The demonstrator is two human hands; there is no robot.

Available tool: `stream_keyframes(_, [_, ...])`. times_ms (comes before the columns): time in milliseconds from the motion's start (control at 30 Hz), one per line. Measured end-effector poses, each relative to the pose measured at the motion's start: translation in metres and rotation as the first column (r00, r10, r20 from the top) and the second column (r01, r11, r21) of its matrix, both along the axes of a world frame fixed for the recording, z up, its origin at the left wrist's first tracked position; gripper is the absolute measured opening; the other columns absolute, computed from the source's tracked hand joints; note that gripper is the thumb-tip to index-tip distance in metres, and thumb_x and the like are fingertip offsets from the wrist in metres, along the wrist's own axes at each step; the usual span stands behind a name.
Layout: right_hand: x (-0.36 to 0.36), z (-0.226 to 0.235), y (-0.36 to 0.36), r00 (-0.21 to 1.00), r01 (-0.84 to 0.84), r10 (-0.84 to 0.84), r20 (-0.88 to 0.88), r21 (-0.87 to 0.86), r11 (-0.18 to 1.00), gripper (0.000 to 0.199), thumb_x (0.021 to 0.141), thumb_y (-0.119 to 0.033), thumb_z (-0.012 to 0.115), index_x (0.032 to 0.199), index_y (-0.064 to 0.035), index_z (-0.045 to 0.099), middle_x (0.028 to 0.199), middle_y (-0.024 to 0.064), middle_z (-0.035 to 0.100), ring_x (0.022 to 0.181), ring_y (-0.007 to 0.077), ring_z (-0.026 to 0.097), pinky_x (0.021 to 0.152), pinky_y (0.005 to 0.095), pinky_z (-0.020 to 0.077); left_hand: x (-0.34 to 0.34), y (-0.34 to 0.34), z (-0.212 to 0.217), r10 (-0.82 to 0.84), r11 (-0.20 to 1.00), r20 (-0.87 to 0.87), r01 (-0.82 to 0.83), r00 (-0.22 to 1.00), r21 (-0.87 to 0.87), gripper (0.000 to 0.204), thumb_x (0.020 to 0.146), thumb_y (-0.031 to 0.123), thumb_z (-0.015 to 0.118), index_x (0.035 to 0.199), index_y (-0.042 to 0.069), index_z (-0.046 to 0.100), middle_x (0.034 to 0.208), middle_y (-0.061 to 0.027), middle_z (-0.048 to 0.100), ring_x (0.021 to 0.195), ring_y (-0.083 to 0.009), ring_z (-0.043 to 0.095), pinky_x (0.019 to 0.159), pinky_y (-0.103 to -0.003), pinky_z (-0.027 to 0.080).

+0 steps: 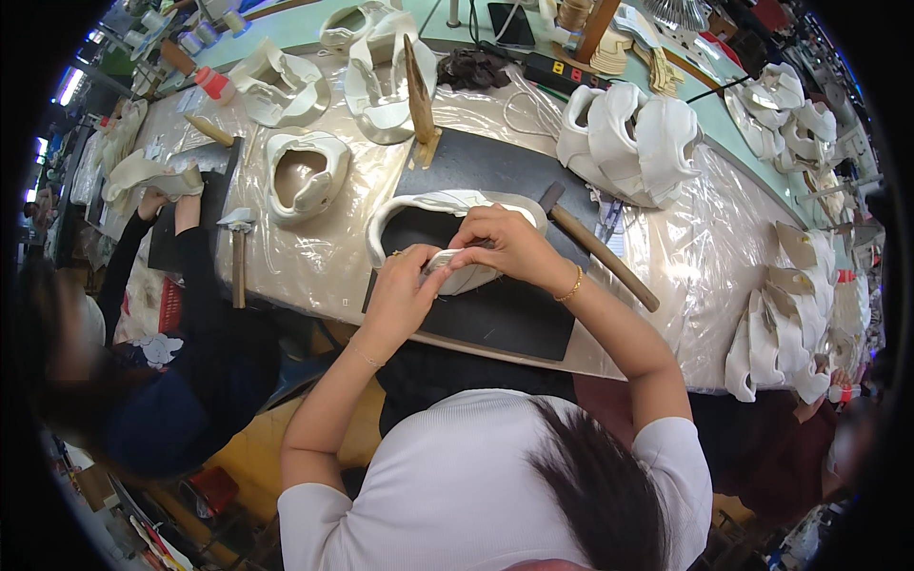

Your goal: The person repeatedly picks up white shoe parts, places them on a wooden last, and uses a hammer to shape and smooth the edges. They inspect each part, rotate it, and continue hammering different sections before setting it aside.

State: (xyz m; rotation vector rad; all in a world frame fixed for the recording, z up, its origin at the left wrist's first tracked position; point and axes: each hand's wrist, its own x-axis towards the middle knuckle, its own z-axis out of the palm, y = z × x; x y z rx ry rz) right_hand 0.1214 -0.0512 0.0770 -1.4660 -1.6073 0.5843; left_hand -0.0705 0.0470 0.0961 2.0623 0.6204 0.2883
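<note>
A white shoe upper [383,221] lies on a black board [514,328] on the bench in front of me. My left hand [405,290] pinches the upper's near edge between thumb and fingers. Close beside it, my right hand [505,246] pinches the same edge, the two sets of fingertips almost meeting. The part of the edge between the fingertips is partly hidden. To the right of the upper rests a hammer [609,252] with a wooden handle, touched by neither hand.
An upright wooden post [419,90] stands behind the board. More white uppers [305,176] lie left, with a stack [628,143] at back right and others [785,324] far right. A second hammer [238,262] lies left. Co-worker's hands [171,205] hold an upper [152,179] at left.
</note>
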Motion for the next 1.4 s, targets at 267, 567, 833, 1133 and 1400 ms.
stream_keyframes(267, [-0.012, -0.006, -0.002, 0.994, 0.024, -0.044, 0.100, 0.196, 0.980, 0.015, 0.083, -0.017, 0.070, 0.087, -0.0046, 0.062, 0.087, 0.0098, 0.060, 0.087, 0.0294, 0.057, 0.080, 0.0381, 0.0425, 0.007, -0.003, -0.014, -0.051, 0.957, 0.124, 0.013, 0.991, 0.291, 0.009, 0.089, 0.014, 0.061, 0.091, 0.006, 0.065, 0.076, -0.0152, 0.061, 0.072, -0.0364, 0.057, 0.071, -0.044, 0.040])
stream_keyframes(567, [-0.013, 0.027, 0.011, 0.952, -0.139, 0.073, 0.296, 0.208, 0.968, 0.015, 0.084, -0.015, 0.068, 0.087, -0.0047, 0.058, 0.087, 0.0088, 0.055, 0.087, 0.0277, 0.055, 0.081, 0.0397, 0.0419, 0.009, 0.018, 0.023, -0.190, 0.963, -0.268, 0.233, 0.945, 0.137, 0.021, 0.078, 0.008, 0.070, 0.097, -0.001, 0.065, 0.085, -0.0228, 0.066, 0.086, -0.0412, 0.063, 0.075, -0.047, 0.048])
stream_keyframes(833, [0.026, 0.068, -0.002, 0.855, 0.510, -0.425, -0.298, 0.330, 0.795, 0.071, 0.064, -0.041, 0.089, 0.113, -0.0062, 0.052, 0.106, 0.0044, 0.058, 0.096, 0.0172, 0.054, 0.088, 0.0322, 0.0433, 0.039, 0.034, 0.058, 0.198, 0.526, 0.200, 0.068, 0.960, -0.848, 0.039, 0.087, 0.001, 0.067, 0.123, -0.005, 0.057, 0.115, -0.0115, 0.067, 0.101, -0.0206, 0.066, 0.088, -0.034, 0.054])
stream_keyframes(1133, [-0.015, 0.013, -0.017, 0.712, 0.276, -0.361, -0.603, -0.232, 0.933, 0.045, 0.073, -0.026, 0.087, 0.100, -0.0017, 0.060, 0.090, 0.0013, 0.064, 0.081, 0.0070, 0.057, 0.072, 0.0243, 0.0480, 0.051, 0.008, 0.020, 0.293, 0.427, 0.338, 0.194, 0.894, -0.883, 0.049, 0.085, -0.002, 0.068, 0.130, -0.001, 0.049, 0.122, -0.0108, 0.061, 0.111, -0.0197, 0.061, 0.097, -0.034, 0.049])
stream_keyframes(1400, [-0.023, 0.014, -0.024, 0.493, 0.189, -0.338, -0.802, -0.281, 0.941, 0.023, 0.087, -0.019, 0.077, 0.098, -0.0025, 0.064, 0.089, -0.0006, 0.066, 0.084, 0.0054, 0.059, 0.075, 0.0226, 0.0481, 0.048, -0.004, 0.003, 0.514, 0.272, 0.238, 0.107, 0.824, -0.956, 0.044, 0.093, 0.010, 0.064, 0.133, -0.002, 0.047, 0.123, -0.0123, 0.060, 0.115, -0.0225, 0.059, 0.101, -0.037, 0.047])
